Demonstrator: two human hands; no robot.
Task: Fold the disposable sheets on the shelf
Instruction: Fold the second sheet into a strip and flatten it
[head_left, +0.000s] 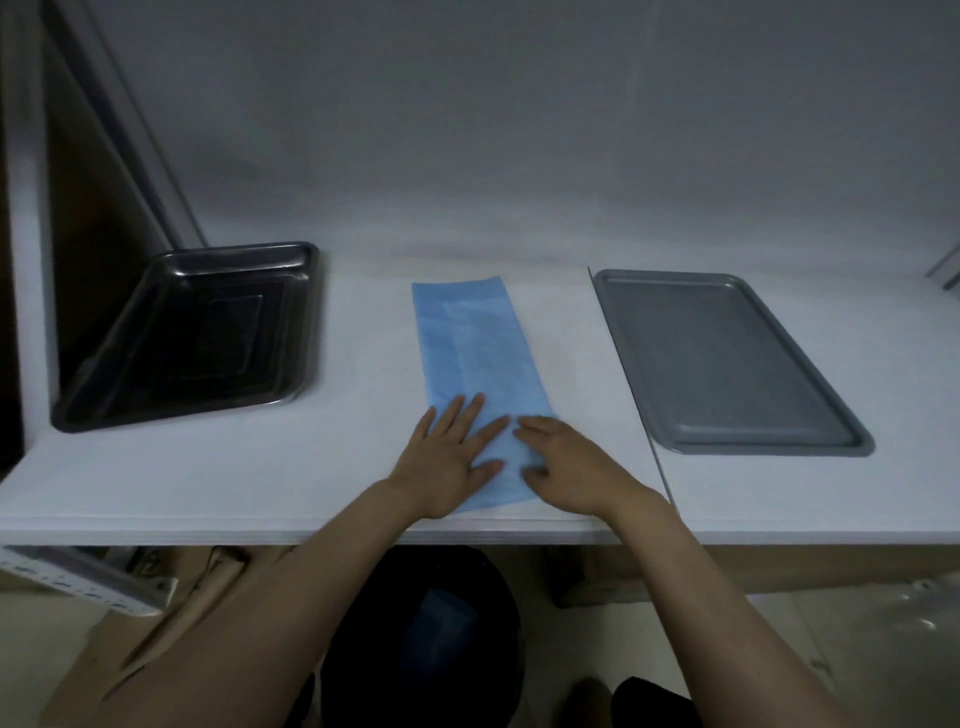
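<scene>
A light blue disposable sheet (478, 353), folded into a long narrow strip, lies on the white shelf (363, 457) and runs from the back toward the front edge. My left hand (452, 457) presses flat on the strip's near end with straight, spread fingers. My right hand (566, 467) rests on the same end just to the right, its fingers bent slightly and its fingertips touching the sheet. The nearest part of the strip is hidden under both hands.
A black metal tray (130, 374) leans tilted against the left wall. A flat grey tray (727, 364) lies on the shelf to the right, past a thin seam (631, 384). Below the shelf edge stand a dark bin (431, 634) and brown boxes.
</scene>
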